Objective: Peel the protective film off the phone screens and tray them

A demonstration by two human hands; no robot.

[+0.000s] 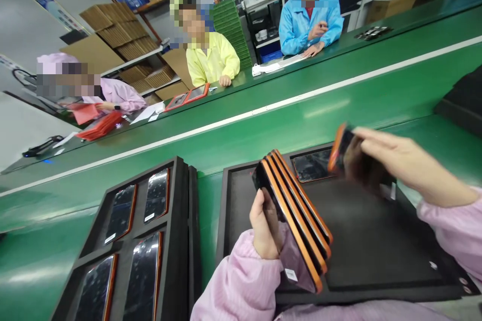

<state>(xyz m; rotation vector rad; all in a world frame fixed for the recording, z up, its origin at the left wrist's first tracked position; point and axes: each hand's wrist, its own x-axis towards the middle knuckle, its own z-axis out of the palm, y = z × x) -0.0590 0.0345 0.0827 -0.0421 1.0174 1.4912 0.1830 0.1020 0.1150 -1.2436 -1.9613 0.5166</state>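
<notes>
My left hand (264, 230) is closed round a stack of several orange-framed smartphones (293, 215), held tilted above a black foam tray (369, 246). The nearest screen is dark and glossy, with a small white label at its lower end. To the right, my right hand (406, 163) grips a single smartphone (352, 160) by its side, over the same tray; motion blurs it, and some of its fingers are hidden. Another smartphone (314, 164) lies screen up in the tray's far compartment, partly covered by the held one.
A second black foam tray (173, 241) on the left holds several orange-framed phones. Dark foam pieces (463, 100) are stacked at the far right. Beyond the green bench's white strip (263, 109), three people work at the opposite side, with red sheets (100, 126) and papers before them.
</notes>
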